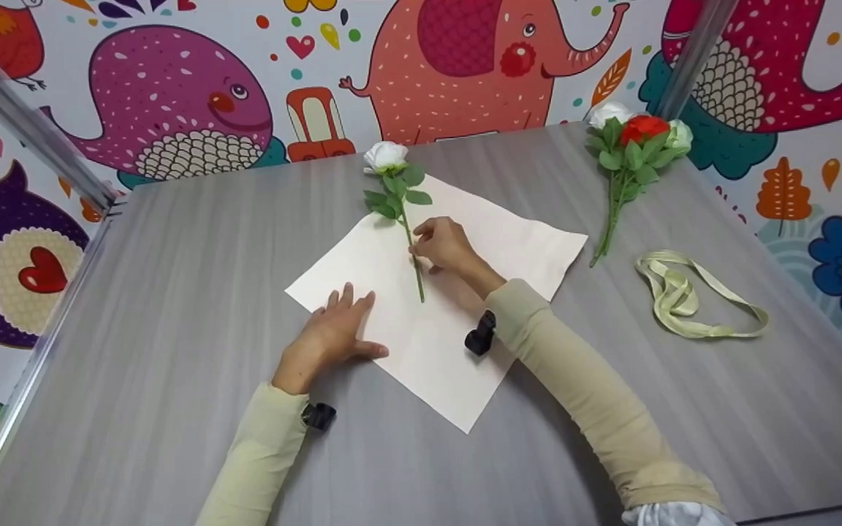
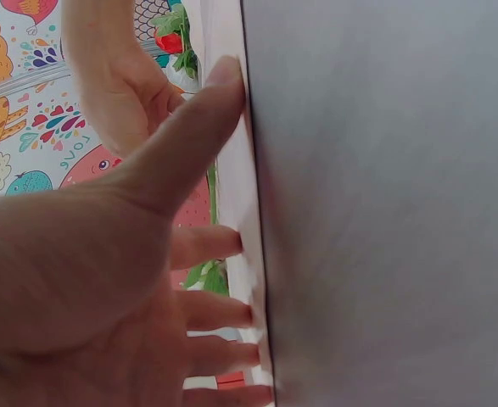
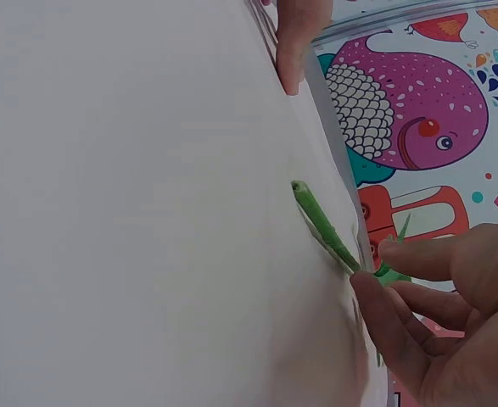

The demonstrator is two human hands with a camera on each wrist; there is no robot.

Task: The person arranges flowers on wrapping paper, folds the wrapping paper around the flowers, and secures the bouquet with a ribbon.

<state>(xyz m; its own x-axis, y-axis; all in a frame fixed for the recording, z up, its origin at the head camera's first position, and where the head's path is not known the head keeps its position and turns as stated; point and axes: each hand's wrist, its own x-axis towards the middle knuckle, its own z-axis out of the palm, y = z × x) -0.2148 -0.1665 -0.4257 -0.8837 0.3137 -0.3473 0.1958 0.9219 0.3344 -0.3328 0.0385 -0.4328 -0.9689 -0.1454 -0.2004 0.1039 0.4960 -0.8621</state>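
A sheet of pale pinkish-white paper [image 1: 457, 372] lies on the table, one corner toward me. Across its upper left part lies an artificial white rose [image 1: 395, 191], its bloom past the paper's far edge. Thumb and fingers of my right hand [image 1: 447, 245] are at the green stem [image 3: 327, 227], which they pinch partway up, with the cut end pointing toward me. My left hand [image 1: 332, 336] rests on the paper's left edge with fingers spread and thumb out, as the left wrist view also shows.
At the back right lie more artificial flowers: a white one [image 1: 609, 114], a red one [image 1: 644, 129] and a pale green one [image 1: 679, 136]. A loosely looped pale green ribbon [image 1: 746, 314] lies in front of them. Walls with cartoon animals border the grey table [image 1: 172, 292].
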